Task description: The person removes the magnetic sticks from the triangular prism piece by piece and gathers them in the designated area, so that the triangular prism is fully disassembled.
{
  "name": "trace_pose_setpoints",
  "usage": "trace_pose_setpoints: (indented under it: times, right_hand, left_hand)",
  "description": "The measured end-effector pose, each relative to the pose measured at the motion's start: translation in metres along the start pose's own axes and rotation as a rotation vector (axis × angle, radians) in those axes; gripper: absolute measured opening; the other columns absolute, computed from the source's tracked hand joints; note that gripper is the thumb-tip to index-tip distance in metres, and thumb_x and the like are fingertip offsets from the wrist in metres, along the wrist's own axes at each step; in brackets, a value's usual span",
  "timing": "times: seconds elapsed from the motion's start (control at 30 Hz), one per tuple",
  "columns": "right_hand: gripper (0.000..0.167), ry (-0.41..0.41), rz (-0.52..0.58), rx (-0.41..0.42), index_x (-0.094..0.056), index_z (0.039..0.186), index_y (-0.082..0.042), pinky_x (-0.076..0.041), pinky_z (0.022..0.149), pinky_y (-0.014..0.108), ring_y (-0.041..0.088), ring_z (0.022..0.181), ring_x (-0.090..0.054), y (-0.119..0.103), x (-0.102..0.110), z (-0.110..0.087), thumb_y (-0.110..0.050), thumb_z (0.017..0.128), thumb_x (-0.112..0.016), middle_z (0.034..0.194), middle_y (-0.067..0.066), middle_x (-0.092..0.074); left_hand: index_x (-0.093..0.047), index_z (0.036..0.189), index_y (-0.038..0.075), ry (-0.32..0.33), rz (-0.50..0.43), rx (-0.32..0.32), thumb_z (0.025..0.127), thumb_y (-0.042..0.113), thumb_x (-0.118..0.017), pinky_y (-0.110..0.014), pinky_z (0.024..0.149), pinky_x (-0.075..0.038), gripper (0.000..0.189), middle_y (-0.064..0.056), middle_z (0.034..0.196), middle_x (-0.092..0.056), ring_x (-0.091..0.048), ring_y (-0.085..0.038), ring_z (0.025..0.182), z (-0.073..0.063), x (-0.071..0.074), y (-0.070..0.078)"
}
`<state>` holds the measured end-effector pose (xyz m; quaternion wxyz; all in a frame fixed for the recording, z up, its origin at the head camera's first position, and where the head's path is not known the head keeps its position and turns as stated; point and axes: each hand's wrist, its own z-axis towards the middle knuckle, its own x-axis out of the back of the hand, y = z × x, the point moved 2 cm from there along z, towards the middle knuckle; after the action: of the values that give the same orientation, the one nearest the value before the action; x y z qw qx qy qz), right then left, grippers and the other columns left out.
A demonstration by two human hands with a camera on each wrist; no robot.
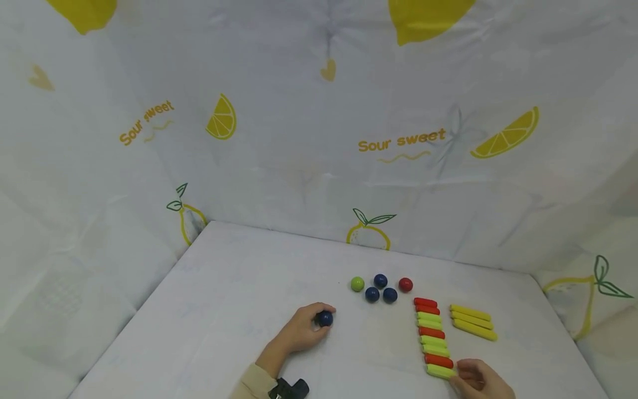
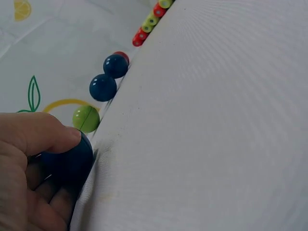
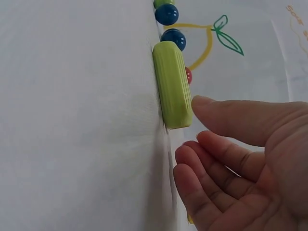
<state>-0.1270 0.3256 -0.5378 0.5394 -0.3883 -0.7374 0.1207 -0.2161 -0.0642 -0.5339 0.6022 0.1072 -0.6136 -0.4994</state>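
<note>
My left hand grips a glossy dark blue ball on the white table, thumb on one side and fingers curled round the other. In the left wrist view the thumb lies over this ball. At the near end of a column of red and lime sticks is my right hand, loosely curled beside the last lime stick. The right wrist view has the thumb tip close to that stick's end, with nothing gripped; whether it touches I cannot tell.
Beyond the hands sit a green ball, three blue balls grouped together and a red ball. Three yellow sticks lie right of the column. A lemon-printed cloth hangs behind the table.
</note>
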Motion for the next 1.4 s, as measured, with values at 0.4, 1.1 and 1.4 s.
trace_pose_setpoints:
  times: [0.4,1.1,1.4]
  right_hand:
    - [0.097,0.02,0.001,0.08,-0.036,0.137,0.003,-0.047,0.095,0.052,0.048,0.124,-0.041,-0.021,0.005,-0.013,-0.068,0.075,-0.061,0.137,0.027,-0.044]
    - [0.05,0.02,0.178,0.327,-0.054,0.127,-0.005,-0.052,0.094,0.041,0.03,0.117,-0.056,-0.102,-0.03,-0.027,-0.025,0.085,-0.071,0.125,0.013,-0.06]
    - [0.041,0.023,0.28,0.336,-0.059,0.12,-0.006,-0.052,0.094,0.039,0.026,0.115,-0.058,-0.11,-0.04,-0.027,-0.018,0.083,-0.073,0.122,0.008,-0.063]
  left_hand:
    - [-0.061,0.12,0.014,0.036,-0.006,0.018,0.087,0.016,-0.065,-0.035,0.103,-0.046,0.033,-0.001,0.124,-0.063,-0.057,-0.021,0.12,0.001,-0.002,0.0]
    - [-0.059,0.121,0.007,0.123,-0.015,0.149,0.086,0.015,-0.069,-0.04,0.102,-0.046,0.037,-0.01,0.124,-0.063,-0.055,-0.025,0.121,0.052,-0.011,0.011]
    - [-0.059,0.12,0.004,0.184,-0.05,0.176,0.087,0.01,-0.067,-0.044,0.102,-0.045,0.034,-0.016,0.125,-0.061,-0.054,-0.031,0.122,0.093,-0.007,-0.002]
